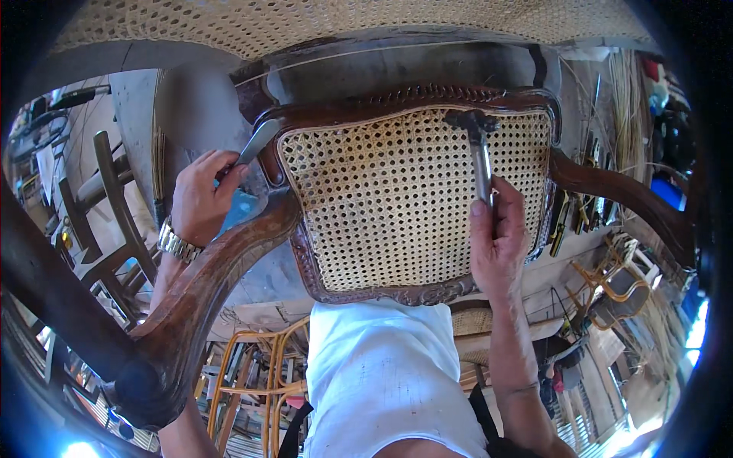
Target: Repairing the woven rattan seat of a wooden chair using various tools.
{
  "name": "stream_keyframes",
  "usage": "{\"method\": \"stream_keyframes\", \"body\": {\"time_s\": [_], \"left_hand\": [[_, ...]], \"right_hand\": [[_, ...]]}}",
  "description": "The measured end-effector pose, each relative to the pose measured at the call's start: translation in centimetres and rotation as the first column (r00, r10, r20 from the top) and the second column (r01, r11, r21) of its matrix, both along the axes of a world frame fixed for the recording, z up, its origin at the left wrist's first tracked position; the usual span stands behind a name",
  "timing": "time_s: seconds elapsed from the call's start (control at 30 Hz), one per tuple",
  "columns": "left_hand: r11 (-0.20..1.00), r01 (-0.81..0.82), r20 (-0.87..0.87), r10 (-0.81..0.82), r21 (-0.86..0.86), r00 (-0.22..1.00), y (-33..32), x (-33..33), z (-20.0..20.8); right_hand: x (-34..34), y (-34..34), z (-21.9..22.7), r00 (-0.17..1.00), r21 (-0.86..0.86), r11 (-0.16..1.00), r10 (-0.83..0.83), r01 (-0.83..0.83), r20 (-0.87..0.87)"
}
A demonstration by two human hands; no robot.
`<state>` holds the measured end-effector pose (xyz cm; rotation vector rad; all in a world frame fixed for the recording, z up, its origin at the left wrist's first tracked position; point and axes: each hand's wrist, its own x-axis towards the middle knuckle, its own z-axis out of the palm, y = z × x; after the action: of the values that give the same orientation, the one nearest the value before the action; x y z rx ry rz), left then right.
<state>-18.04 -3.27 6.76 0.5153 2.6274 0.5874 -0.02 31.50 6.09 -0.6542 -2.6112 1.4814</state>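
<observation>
A carved dark-wood chair frame (450, 292) with a woven cane panel (382, 206) lies in front of me. My right hand (501, 240) is closed round the metal handle of a hammer (481, 149), whose dark head is over the panel's upper right. Whether the head touches the cane I cannot tell. My left hand (202, 191), with a metal watch at the wrist, pinches a flat metal blade (261, 141) like a chisel. Its far end meets the frame's upper left corner. Something light blue (240, 208) shows beside that hand, partly hidden by a curved wooden chair arm (237, 252).
Another curved wooden chair arm (618, 187) reaches out on the right. More cane webbing (343, 23) spans the top. Hand tools (569, 221) and long cane strands (630, 99) are at the right. Wooden chair frames (99, 198) stand left, and a rattan chair (263, 374) stands below.
</observation>
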Motion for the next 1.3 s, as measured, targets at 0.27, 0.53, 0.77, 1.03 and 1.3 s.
{"method": "stream_keyframes", "body": {"time_s": [0.27, 0.53, 0.77, 1.03, 1.3], "left_hand": [[0.981, 0.148, -0.026, -0.145, 0.125, 0.989, 3.3, -1.2, -0.9], [0.979, 0.127, -0.223, -0.089, 0.159, 0.971, 5.5, -3.6, -1.0], [0.988, 0.078, -0.268, -0.039, 0.136, 0.963, 1.6, -5.1, 0.7], [0.959, 0.201, -0.295, -0.137, 0.200, 0.946, 5.1, -5.0, -0.4], [0.855, 0.443, -0.357, -0.337, 0.272, 0.871, 14.6, -4.2, -4.4]], "right_hand": [[-0.9, -1.2, -0.4, 0.997, 0.072, 0.995, 0.072, -0.069, -0.041], [-2.3, -1.8, 0.0, 0.992, 0.088, 0.990, 0.117, -0.112, -0.044], [-2.8, -0.4, 0.3, 0.999, 0.016, 0.999, 0.029, -0.029, -0.026], [-2.5, 0.5, 0.3, 0.997, -0.033, 0.999, -0.033, 0.031, -0.065], [-0.1, 2.5, 0.0, 0.980, -0.051, 0.980, -0.193, 0.191, -0.040]]}}
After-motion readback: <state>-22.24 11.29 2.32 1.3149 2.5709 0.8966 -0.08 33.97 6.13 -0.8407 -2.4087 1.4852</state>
